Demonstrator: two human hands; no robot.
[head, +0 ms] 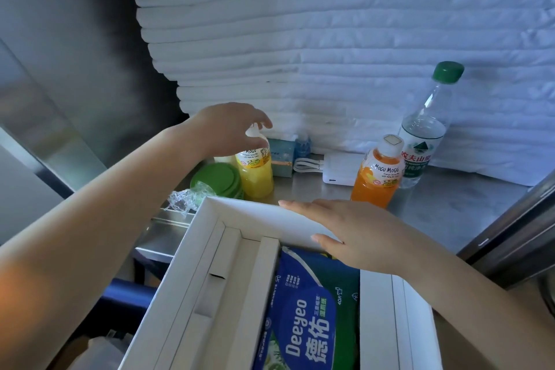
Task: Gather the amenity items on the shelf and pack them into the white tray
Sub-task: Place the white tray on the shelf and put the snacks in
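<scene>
- Stainless steel made up the shelf, whose back edge was lined by a tall stack of folded white towels.
- The white cardboard tray sat at the shelf's front edge, already holding a blue-and-green soft pack of wet wipes in its middle compartment.
- The left hand reached over the yellow juice bottle with a white cap near the shelf's left edge; its fingers were spread loosely around the cap, and I could not tell whether they had closed on it.
- The right hand lay flat and open on the tray's far wall, gripping nothing.
- An orange juice bottle with a white cap stood just behind the tray, and a clear water bottle with a green cap stood beside it against the towels.
- A white power bank with a looped cable, a small teal box, a small blue bottle and a green round lid lay between the two juice bottles.
- The yellow bottle looked full, so probably fairly heavy and stiff, with smooth, possibly slippery plastic; taking it round the neck just under the cap, or round the labelled waist, seemed safest.
- The tray, being thin card, would likely flex, so steadying its wall made sense.
</scene>
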